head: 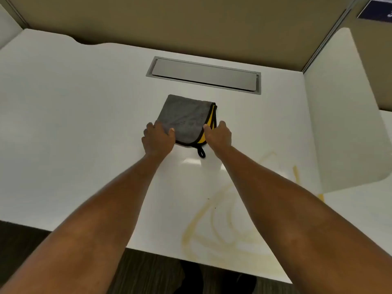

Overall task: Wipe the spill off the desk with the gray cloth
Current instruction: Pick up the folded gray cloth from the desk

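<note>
gray cloth (184,119) with yellow underside, black trim, yellowish spill (212,230), white desk (74,124)

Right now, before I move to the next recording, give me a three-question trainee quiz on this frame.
1. True or false: the gray cloth already lies on the yellowish spill.
2. Which hands hold the cloth? A) left hand only B) right hand only C) both
3. Fill in: beyond the cloth, a metal ___ is set into the desk.

Key: 1 false, the spill streaks lie nearer the person, to the right. 2 C, each hand grips a near corner. 3 cable hatch.
</note>
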A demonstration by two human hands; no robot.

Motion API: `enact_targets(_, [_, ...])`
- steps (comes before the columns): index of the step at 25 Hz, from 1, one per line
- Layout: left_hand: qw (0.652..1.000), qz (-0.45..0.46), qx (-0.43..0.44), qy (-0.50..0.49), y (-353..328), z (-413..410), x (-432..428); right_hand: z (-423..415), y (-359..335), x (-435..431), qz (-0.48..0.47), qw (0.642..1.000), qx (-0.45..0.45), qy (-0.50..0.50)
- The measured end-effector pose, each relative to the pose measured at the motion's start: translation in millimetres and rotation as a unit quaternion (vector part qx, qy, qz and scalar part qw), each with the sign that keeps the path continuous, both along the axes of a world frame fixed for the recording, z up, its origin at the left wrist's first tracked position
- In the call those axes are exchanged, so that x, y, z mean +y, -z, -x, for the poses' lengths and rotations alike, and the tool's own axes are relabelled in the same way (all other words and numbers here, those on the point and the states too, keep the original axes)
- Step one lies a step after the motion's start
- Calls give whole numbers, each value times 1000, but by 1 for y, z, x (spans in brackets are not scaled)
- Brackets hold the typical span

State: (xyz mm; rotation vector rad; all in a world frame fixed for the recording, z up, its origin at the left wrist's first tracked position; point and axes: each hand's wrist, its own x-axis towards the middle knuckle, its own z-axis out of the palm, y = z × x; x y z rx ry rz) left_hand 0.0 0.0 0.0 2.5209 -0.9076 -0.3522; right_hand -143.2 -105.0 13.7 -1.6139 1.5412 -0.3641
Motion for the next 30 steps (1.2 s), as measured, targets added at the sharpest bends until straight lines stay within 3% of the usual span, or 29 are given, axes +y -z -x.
enact_targets(7, [999, 4, 48, -24, 7, -37, -21, -39, 3, -11, -50, 996, 78, 13])
enact_targets(13, [992, -29, 113, -45, 9, -36, -12, -25, 8, 10, 6, 990, 135, -44])
enact_targets(22, [970, -21, 199, -135, 4, 48, 73, 63, 5, 79, -30, 988, 101, -112])
enact_targets(25, [946, 21, 272, -176, -7, 86, 109, 102, 0, 102, -54, 989, 62, -120])
enact_targets(30, [868, 127, 412, -247, -37, 140, 155, 154, -24, 125, -136, 985, -66, -79])
